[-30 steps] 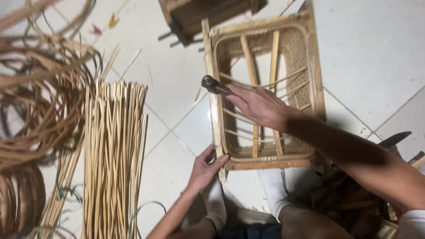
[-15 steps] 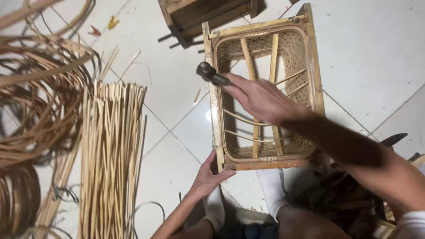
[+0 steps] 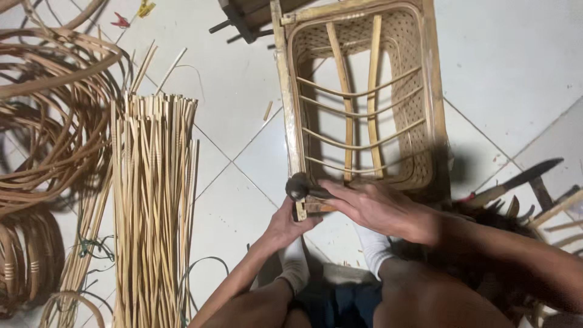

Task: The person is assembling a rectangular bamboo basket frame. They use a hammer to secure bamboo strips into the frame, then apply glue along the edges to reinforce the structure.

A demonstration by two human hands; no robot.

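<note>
Looking down past our knees, we see the rattan basket frame (image 3: 358, 97) lying on the white tiled floor (image 3: 510, 54), its near corner pulled in close at six o'clock of the frame itself. Our left hand (image 3: 288, 225) closes around that near-left corner post and steadies it. Our right hand (image 3: 376, 206) is wrapped tight on the handle of a small dark-headed hammer (image 3: 299, 186), whose head sits right against the same corner joint, so the two hands nearly touch.

Judging from how it lies, the frame is well along: the outer rim is bent and joined, two upright slats run down the middle, several curved cross-ribs span it, and a woven panel lines the far and right walls. What looks unfinished is the open left and near side, where only bare ribs show, and the corner now under the hammer.

At nine o'clock of the frame a straight bundle of split cane strips (image 3: 155, 206) lies well apart from it, and further out at ten o'clock loose coils of rattan (image 3: 48, 115) pile up, much of it apparently unused. At three o'clock a knife (image 3: 516, 182) rests on the tiles near our right arm
</note>
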